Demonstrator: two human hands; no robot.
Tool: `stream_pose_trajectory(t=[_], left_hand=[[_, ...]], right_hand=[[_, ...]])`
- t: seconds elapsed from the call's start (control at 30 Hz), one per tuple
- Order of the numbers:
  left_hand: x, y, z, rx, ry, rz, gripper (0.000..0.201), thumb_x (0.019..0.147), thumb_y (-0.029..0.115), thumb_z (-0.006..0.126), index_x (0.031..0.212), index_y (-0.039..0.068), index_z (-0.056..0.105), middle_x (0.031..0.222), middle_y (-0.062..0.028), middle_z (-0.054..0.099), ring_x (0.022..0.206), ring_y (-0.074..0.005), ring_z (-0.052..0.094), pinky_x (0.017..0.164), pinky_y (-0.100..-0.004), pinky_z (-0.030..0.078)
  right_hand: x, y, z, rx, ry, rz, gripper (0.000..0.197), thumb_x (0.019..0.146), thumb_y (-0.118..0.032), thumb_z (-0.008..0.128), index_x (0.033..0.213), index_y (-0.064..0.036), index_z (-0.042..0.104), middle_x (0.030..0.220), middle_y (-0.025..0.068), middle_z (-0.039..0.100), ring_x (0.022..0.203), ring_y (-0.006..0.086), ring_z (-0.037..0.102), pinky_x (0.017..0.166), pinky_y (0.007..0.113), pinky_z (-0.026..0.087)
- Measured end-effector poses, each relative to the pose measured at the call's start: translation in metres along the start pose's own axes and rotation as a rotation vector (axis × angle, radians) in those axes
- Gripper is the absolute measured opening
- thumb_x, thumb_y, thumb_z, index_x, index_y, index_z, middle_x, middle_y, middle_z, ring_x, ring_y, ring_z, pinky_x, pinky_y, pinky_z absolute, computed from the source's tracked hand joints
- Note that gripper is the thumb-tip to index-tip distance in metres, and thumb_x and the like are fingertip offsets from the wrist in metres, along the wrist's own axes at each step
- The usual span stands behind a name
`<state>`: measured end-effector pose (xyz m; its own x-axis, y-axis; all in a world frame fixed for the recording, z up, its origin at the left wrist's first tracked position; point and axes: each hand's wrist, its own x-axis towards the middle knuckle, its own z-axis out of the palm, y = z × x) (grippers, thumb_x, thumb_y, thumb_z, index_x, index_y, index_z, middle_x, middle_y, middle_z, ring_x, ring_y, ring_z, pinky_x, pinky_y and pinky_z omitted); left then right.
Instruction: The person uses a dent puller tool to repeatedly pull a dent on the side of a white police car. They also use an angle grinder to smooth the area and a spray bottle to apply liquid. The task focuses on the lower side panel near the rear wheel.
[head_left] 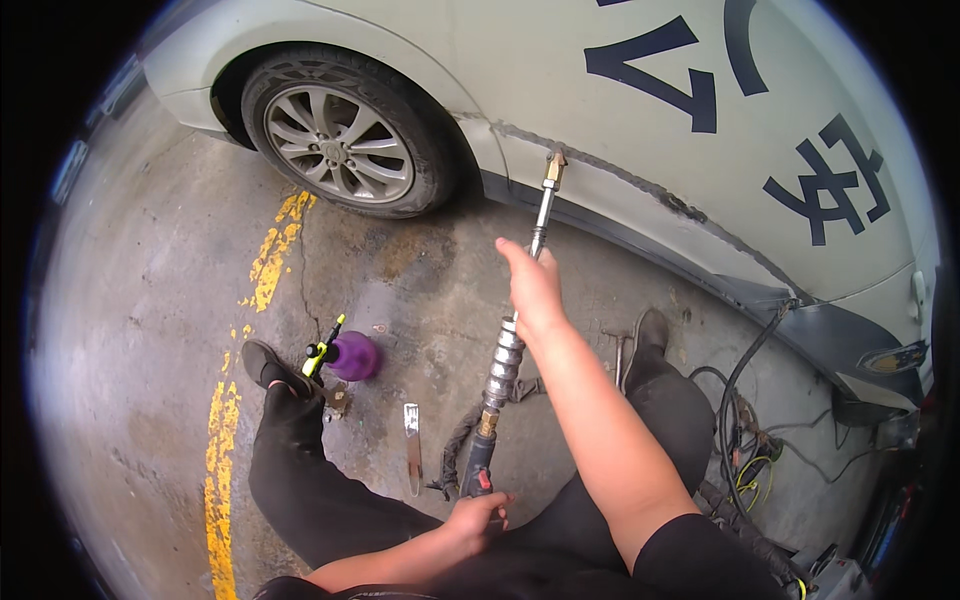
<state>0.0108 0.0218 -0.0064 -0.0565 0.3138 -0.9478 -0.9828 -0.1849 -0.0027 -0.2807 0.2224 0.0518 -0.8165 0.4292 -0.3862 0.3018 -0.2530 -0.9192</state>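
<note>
A long slide hammer (503, 365) runs from my lap up to the side of a white car (640, 150). Its metal rod ends in a brass-coloured tip (555, 168), which appears to meet the scraped sill (610, 172) behind the front wheel. Partway up the rod, my right hand (535, 285) is closed around it, thumb sticking out, above the ribbed sliding weight. Low down, my left hand (478, 520) is curled at the end of the dark handle with a red trigger (484, 478). Its fingers are partly hidden.
The car's front wheel (340, 145) stands at upper left. A purple spray bottle (355, 356) is beside my left foot, with a flat metal strip (413, 450) between my legs. A hammer (619, 350) lies by my right foot. Black cables (735, 420) hang and coil at right.
</note>
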Motion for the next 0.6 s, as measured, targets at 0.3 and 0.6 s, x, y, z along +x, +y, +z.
stream_pose_trajectory(t=[0.3,0.6], left_hand=[[0.009,-0.004,0.004,-0.045,0.095,0.070,0.009,0.091,0.007,0.077,0.089,0.004,0.069,0.072,-0.0065,0.062,0.062,-0.0233,0.059,0.061,-0.0383,0.052],[0.010,-0.006,0.001,-0.133,0.095,0.000,0.017,0.090,0.007,0.079,0.083,0.007,0.063,0.069,-0.0056,0.060,0.062,-0.0205,0.060,0.059,-0.0368,0.053]], right_hand=[[0.022,-0.001,-0.030,0.412,-0.547,0.287,0.044,0.099,-0.017,0.071,0.070,-0.0211,0.037,0.055,-0.0097,0.027,0.045,0.0061,0.023,0.045,0.029,0.021],[0.003,0.008,0.003,0.473,-0.679,0.323,0.040,0.104,-0.019,0.068,0.076,-0.0228,0.040,0.060,-0.0121,0.027,0.047,0.0036,0.023,0.045,0.026,0.020]])
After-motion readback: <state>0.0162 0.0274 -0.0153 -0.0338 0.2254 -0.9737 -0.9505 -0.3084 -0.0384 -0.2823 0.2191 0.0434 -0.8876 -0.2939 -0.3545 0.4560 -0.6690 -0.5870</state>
